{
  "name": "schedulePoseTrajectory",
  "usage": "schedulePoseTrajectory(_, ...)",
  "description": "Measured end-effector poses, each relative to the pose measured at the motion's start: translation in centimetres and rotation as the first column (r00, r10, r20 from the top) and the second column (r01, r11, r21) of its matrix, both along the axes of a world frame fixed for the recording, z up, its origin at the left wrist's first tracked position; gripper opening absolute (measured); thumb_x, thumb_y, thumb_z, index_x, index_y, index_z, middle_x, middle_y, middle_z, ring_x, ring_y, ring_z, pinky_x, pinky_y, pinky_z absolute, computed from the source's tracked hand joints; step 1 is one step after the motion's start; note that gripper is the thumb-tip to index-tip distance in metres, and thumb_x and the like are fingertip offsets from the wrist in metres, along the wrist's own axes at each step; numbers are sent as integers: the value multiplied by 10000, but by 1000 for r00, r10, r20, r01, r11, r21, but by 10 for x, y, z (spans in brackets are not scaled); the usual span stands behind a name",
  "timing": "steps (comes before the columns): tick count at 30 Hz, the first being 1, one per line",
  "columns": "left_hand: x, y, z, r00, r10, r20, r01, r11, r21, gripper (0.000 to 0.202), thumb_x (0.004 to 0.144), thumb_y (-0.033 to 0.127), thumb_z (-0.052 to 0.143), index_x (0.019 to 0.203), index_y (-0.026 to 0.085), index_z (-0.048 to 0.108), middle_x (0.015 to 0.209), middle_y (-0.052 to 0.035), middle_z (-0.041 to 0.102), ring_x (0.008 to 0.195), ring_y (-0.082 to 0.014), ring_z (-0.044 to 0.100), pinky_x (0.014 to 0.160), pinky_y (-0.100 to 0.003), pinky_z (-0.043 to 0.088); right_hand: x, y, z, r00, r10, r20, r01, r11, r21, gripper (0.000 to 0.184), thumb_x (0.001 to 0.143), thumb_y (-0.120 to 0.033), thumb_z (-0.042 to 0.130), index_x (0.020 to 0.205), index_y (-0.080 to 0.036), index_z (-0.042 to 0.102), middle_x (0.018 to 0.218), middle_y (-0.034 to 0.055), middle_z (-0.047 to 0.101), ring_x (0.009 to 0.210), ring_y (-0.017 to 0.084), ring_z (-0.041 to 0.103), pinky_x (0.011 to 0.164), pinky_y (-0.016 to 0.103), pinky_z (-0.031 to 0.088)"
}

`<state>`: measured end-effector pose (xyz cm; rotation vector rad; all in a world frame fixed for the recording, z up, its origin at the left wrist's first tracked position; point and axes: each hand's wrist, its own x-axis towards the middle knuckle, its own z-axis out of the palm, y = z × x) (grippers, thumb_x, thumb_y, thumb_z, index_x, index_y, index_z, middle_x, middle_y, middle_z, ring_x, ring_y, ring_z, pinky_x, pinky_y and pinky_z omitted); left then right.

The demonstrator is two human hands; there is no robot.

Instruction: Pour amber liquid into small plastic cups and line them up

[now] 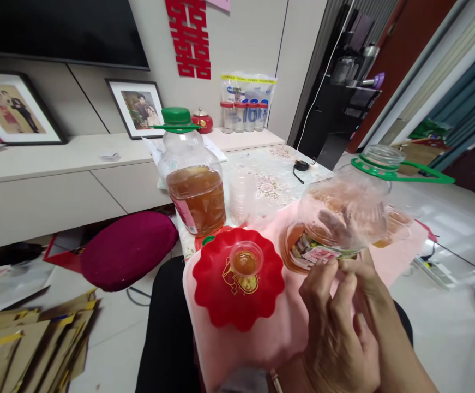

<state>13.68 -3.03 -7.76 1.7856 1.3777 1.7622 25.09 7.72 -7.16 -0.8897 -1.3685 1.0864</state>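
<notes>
Sits with a pink cloth (270,333) across the lap. Holds an uncapped plastic bottle (343,213) tilted above the cloth, base low and near, open mouth raised toward the far right, with a green carry ring (401,173) around the neck. Wraps the right hand (370,281) around the bottle's far side, clamped on it, fingers (335,221) showing blurred through the clear wall. Sets the left hand (335,333) against the low near end, fingertips bunched together on the torn label; cannot tell whether gripping or only pressing there. Shows amber liquid pooled in the bottle's low end.

Has a red scalloped dish (221,295) to the left on the cloth, with a small clear cup (245,259) of amber liquid standing at its middle. Has a second cup (396,224) of amber liquid just right of the bottle, partly hidden behind it.

Faces a table (278,169) farther off. Finds there a capped bottle (194,185), green-lidded, upright and about half full of amber liquid, with a stack of clear cups (242,199) just to its right. Looks past these to a low cabinet (57,158) on the far wall, bearing framed photographs (139,109) and red-lidded glass jars (241,117). Sits right of a maroon cushion (128,248) on the floor.
</notes>
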Motion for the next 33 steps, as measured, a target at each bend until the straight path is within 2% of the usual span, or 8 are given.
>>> schedulePoseTrajectory(3,-3,-2,13,996,86,-22,-84,993,80,738,864,-37,518,1558,202,449,1556,-150,574,1563,-198,475,1300,-349,452,5,5,-13,997,43,-57,-42,999,6,665,883,-496,866,1468,-286,630,1595,111,601,1446,351,576,1232,640,434)
schedulePoseTrajectory(6,-22,-6,21,982,184,-39,-180,980,88,658,897,-2,546,1525,177,466,1588,-141,502,1579,-160,411,1314,-260,367,10,2,-32,989,12,-145,-7,999,39,743,874,-525,868,1518,-276,594,1657,118,548,1522,380,504,1270,684,366)
schedulePoseTrajectory(9,-65,-4,24,960,248,-130,-237,967,90,788,870,88,689,1595,227,413,1639,-155,437,1561,-256,428,1297,-390,411,17,-1,-49,965,-56,-256,72,996,53,703,920,-520,826,1534,-280,581,1661,112,543,1531,371,494,1281,677,348)
schedulePoseTrajectory(11,-100,3,28,947,314,-67,-314,949,15,873,837,185,795,1607,288,397,1641,-144,430,1554,-337,440,1327,-548,373,22,-2,-56,942,-89,-323,105,994,33,646,952,-503,798,1518,-270,593,1590,109,604,1467,351,560,1248,658,403)
schedulePoseTrajectory(14,-144,18,35,968,237,84,-211,948,-240,1059,790,374,882,1658,253,286,1731,-193,337,1631,-392,357,1360,-643,308,27,0,-60,913,-105,-395,110,994,-8,552,985,-487,769,1462,-246,632,1468,104,680,1345,316,650,1169,611,504)
schedulePoseTrajectory(17,-168,31,39,945,185,269,-49,895,-442,1199,666,392,934,1648,214,270,1727,-229,356,1646,-403,353,1376,-649,287,28,2,-62,895,-105,-434,96,994,-43,503,988,-435,778,1432,-235,651,1425,98,699,1277,293,685,1111,570,559)
schedulePoseTrajectory(23,-172,45,33,884,137,447,144,830,-538,1296,521,353,960,1607,206,268,1649,-248,474,1572,-393,493,1353,-624,350,26,1,-62,879,-106,-464,76,994,-82,464,985,-369,791,1408,-227,662,1384,89,714,1214,271,710,1044,523,606)
schedulePoseTrajectory(33,-177,50,35,853,197,484,114,834,-540,1174,468,508,1028,1438,194,446,1423,-230,677,1298,-353,728,1225,-622,511,23,-3,-59,884,-83,-460,54,996,-77,434,986,-366,793,1378,-219,679,1325,79,737,1132,244,733,993,485,629)
